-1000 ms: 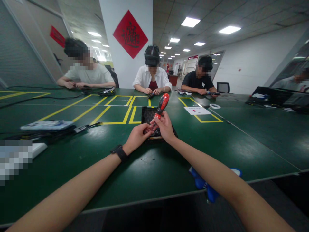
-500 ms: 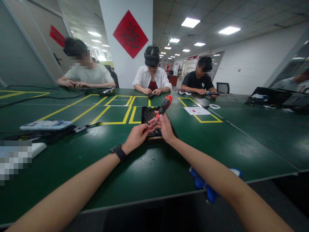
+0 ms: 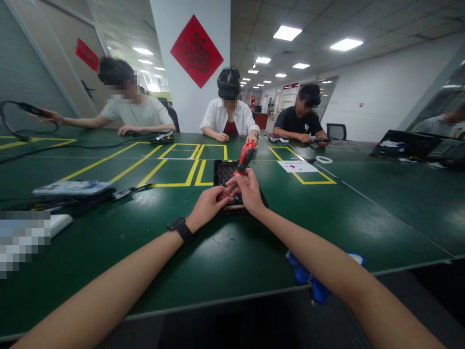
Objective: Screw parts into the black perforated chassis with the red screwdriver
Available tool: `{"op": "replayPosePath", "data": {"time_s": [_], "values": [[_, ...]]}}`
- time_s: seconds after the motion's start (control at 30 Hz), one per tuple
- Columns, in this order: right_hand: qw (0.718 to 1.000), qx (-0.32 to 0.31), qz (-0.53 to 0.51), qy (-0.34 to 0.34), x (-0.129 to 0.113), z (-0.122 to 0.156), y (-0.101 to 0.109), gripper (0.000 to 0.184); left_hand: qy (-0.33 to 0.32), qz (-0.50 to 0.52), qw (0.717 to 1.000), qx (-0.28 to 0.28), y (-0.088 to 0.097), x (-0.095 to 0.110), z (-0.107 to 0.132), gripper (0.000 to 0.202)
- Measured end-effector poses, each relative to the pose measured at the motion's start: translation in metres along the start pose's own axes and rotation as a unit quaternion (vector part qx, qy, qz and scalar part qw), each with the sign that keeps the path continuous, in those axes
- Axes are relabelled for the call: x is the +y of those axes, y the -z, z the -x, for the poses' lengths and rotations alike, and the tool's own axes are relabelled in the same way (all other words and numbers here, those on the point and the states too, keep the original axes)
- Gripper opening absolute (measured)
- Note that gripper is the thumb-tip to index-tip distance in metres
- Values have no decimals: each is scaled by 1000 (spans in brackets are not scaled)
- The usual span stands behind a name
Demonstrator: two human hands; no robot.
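My right hand (image 3: 249, 191) is closed around the lower shaft of a red-and-black screwdriver (image 3: 244, 158), whose handle points up and away from me. Just left of it, my left hand (image 3: 208, 205) pinches its fingertips together at the screwdriver's tip; what they hold is too small to make out. A black watch (image 3: 180, 229) sits on my left wrist. Both hands hover over the near edge of a black tray (image 3: 223, 174) lying on the green table (image 3: 152, 242).
A blue object (image 3: 308, 281) lies at the table's near edge under my right forearm. Flat devices and cables (image 3: 72, 191) sit at the left. Yellow tape lines (image 3: 174, 169), a white paper (image 3: 297, 166) and a tape roll (image 3: 323, 159) lie further out. Three people sit across the table.
The screwdriver handle tilted right, then swung back more upright. The person at far left has stretched an arm out leftward holding a cable. My hands stayed over the tray.
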State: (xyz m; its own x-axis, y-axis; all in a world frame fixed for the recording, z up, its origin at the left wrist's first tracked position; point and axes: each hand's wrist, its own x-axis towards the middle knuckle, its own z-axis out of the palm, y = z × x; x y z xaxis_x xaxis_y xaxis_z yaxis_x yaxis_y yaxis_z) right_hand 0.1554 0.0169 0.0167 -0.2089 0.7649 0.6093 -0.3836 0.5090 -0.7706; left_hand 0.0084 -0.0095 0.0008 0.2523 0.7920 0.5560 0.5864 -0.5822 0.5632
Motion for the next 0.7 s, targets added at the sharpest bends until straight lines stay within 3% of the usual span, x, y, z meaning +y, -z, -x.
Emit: {"op": "replayPosePath", "data": {"time_s": [0.47, 0.7], "values": [[1000, -26, 9, -15, 1, 0, 3, 35, -29, -10, 999, -22, 3, -1, -1, 22], [1000, 9, 21, 9, -2, 2, -1, 27, -21, 21, 1000, -11, 1, 1, 0, 24]]}}
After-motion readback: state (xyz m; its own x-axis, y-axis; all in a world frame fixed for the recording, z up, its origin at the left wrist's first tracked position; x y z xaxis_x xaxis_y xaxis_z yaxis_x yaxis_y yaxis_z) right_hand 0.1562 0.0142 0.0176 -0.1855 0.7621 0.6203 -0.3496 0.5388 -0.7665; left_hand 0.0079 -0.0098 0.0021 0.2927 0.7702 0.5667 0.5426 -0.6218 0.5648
